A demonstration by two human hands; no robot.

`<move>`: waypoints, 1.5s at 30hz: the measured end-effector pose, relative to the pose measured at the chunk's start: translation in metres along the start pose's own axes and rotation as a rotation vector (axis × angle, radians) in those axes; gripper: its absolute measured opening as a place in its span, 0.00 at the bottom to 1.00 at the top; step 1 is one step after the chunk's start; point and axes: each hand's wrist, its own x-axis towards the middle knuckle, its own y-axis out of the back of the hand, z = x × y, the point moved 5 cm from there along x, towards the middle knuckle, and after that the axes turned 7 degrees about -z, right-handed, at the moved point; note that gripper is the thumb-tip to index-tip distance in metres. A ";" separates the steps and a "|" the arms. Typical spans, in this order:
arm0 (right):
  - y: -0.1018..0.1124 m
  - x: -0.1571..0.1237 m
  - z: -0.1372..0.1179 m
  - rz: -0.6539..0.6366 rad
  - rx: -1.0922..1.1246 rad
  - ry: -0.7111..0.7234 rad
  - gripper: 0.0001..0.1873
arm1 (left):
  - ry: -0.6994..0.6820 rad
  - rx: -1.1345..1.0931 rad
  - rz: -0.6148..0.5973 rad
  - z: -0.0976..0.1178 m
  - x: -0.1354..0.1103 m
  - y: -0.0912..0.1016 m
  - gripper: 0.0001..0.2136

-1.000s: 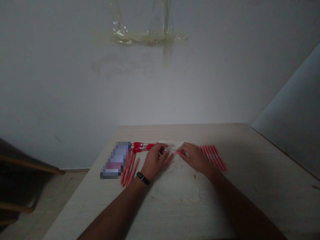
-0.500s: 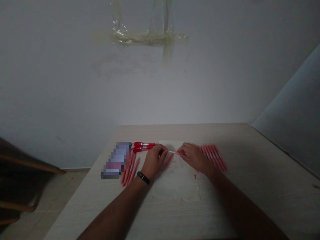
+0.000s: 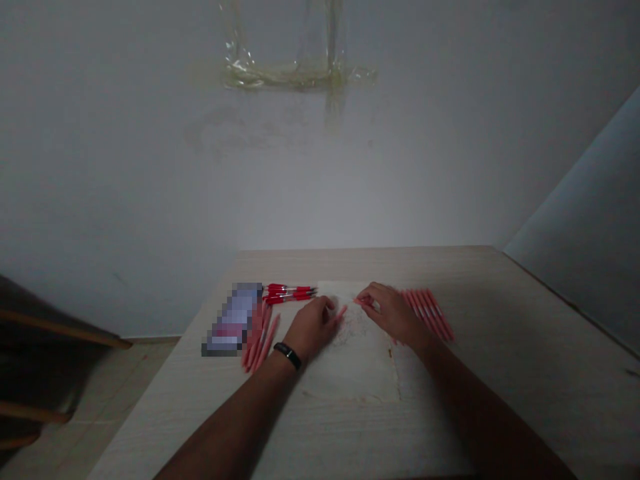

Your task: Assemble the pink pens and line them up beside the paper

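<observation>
My left hand [image 3: 313, 327], with a black band on its wrist, is low over the white sheet. Its thumb and fingers close around the lower part of a slim pink pen barrel [image 3: 342, 313], whose upper end sticks out. Across from it, my right hand [image 3: 390, 312] pinches a small reddish piece [image 3: 357, 301] between thumb and forefinger; its exact kind is too blurred to make out. Several pink pen barrels [image 3: 263, 347] lie left of my left hand. Beyond them are several red pens [image 3: 290, 293] with dark tips. A row of pink pens [image 3: 429, 313] lies beside my right hand.
A phone-like slab [image 3: 233, 320], pixelated, lies at the table's left side. The pale wooden table [image 3: 350, 433] meets a wall [image 3: 400, 187] carrying strips of clear tape [image 3: 285, 79]. Wooden furniture [image 3: 65, 327] stands on the floor at left.
My left hand has moved slightly down and away from the thin white stick that spanned both hands, onto the pink barrel. That stick no longer shows. My right hand has barely moved.
</observation>
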 end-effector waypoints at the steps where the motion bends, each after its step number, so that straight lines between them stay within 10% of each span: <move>1: 0.000 0.000 0.000 0.004 -0.005 0.000 0.03 | -0.006 0.012 -0.025 0.000 -0.001 -0.003 0.10; 25: 0.021 -0.001 0.009 -0.013 -0.137 -0.058 0.10 | -0.114 0.025 0.103 0.003 0.003 0.013 0.05; 45: -0.002 -0.003 0.001 -0.023 0.019 0.014 0.09 | -0.194 0.026 0.035 0.009 0.005 0.015 0.07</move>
